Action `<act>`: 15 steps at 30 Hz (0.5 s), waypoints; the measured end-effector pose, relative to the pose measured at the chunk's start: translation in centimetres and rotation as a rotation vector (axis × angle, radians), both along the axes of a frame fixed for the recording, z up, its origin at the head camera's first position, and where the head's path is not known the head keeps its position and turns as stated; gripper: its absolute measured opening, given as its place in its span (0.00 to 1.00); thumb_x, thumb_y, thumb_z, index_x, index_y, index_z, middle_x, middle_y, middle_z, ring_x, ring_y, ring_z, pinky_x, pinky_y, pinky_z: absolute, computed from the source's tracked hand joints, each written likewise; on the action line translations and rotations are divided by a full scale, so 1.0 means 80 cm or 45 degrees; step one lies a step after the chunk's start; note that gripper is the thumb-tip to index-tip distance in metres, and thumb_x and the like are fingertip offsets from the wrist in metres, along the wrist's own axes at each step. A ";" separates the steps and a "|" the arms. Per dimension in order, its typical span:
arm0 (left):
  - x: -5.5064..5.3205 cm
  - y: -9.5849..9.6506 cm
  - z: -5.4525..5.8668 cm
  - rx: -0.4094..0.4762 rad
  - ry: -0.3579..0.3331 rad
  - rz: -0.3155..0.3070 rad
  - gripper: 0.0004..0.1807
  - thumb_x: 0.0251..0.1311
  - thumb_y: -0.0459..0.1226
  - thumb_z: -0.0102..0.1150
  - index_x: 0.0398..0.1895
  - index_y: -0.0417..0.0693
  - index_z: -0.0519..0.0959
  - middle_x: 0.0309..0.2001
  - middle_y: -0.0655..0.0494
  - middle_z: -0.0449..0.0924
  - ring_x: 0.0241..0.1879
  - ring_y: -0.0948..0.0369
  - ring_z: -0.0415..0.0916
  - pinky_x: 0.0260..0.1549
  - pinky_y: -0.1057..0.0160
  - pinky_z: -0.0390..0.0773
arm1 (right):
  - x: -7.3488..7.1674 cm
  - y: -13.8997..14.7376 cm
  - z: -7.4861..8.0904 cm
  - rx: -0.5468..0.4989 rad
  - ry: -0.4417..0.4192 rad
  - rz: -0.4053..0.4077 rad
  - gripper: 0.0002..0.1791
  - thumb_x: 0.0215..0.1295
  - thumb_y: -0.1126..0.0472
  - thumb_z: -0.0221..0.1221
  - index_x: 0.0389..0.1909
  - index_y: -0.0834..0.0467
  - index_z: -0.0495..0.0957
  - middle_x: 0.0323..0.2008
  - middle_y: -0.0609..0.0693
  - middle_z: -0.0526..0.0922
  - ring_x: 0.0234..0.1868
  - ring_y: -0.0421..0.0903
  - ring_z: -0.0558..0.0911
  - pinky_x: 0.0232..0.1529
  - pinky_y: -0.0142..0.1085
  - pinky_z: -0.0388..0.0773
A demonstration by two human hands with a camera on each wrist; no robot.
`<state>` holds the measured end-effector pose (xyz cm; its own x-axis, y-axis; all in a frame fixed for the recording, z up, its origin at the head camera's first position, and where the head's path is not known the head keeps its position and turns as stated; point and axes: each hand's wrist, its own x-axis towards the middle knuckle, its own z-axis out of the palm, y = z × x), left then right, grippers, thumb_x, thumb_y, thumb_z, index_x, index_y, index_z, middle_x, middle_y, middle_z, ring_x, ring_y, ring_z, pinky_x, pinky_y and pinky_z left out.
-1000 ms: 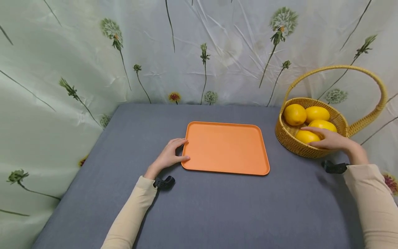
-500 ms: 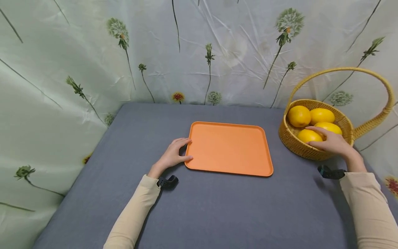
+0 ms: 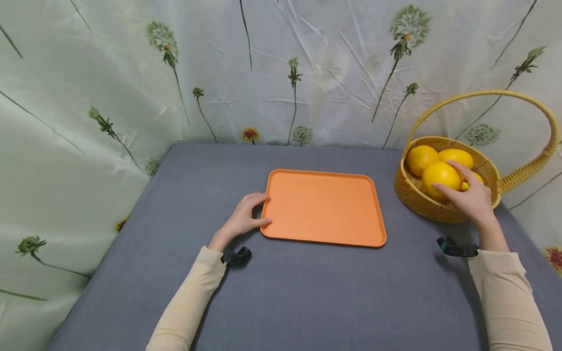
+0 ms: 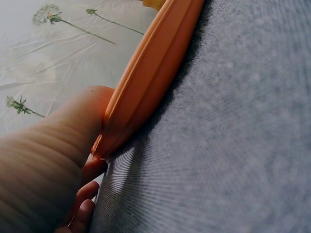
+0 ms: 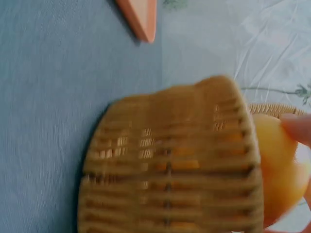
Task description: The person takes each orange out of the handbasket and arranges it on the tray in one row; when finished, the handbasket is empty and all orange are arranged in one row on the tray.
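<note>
My right hand point(image 3: 471, 195) grips a lemon point(image 3: 441, 179) between thumb and fingers, raised above the others at the mouth of the wicker basket point(image 3: 419, 204). In the right wrist view, this lemon point(image 5: 277, 170) shows past the basket's rim, with fingertips on it. More lemons lie inside, one at the left point(image 3: 421, 158), one behind, and one partly hidden by the hand. My left hand point(image 3: 241, 217) holds the left edge of an orange tray point(image 3: 325, 207), thumb near its front corner. The left wrist view shows the thumb against the tray's rim point(image 4: 141, 82).
The basket's tall arched handle point(image 3: 487, 92) rises above it at the right end of the grey cloth-covered table point(image 3: 307, 297). A flower-printed curtain point(image 3: 263, 58) hangs along the back and left side.
My right hand has lifted the lemon from the front of the basket upward, bringing it over the rim. The left hand stays at the tray's edge. The head view has shifted slightly.
</note>
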<state>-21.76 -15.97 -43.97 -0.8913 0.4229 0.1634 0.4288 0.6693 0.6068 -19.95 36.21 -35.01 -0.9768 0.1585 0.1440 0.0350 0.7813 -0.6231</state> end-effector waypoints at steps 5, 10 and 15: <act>0.002 0.001 0.000 -0.006 0.014 -0.002 0.37 0.49 0.44 0.69 0.63 0.41 0.69 0.65 0.42 0.69 0.67 0.45 0.59 0.66 0.42 0.59 | 0.003 -0.015 -0.001 -0.103 0.140 -0.113 0.36 0.58 0.47 0.60 0.68 0.37 0.60 0.64 0.59 0.67 0.43 0.32 0.65 0.38 0.31 0.59; 0.001 0.002 0.000 0.004 0.013 0.007 0.37 0.49 0.44 0.69 0.63 0.41 0.69 0.65 0.42 0.69 0.67 0.45 0.59 0.66 0.42 0.60 | 0.002 -0.027 -0.002 -0.183 0.205 -0.172 0.35 0.56 0.48 0.62 0.66 0.35 0.64 0.59 0.46 0.69 0.39 0.23 0.60 0.34 0.21 0.61; 0.001 0.001 0.001 -0.003 0.015 0.010 0.37 0.48 0.43 0.70 0.63 0.41 0.69 0.65 0.42 0.68 0.67 0.45 0.59 0.66 0.42 0.59 | 0.001 -0.040 0.000 -0.288 0.231 -0.220 0.34 0.56 0.50 0.63 0.65 0.35 0.64 0.54 0.43 0.68 0.40 0.25 0.62 0.33 0.16 0.62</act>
<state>-21.71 -15.92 -43.90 -0.8926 0.4165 0.1727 0.4306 0.6739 0.6003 -19.85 33.03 -34.97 -0.8944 0.3675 0.2549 0.0278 0.6145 -0.7884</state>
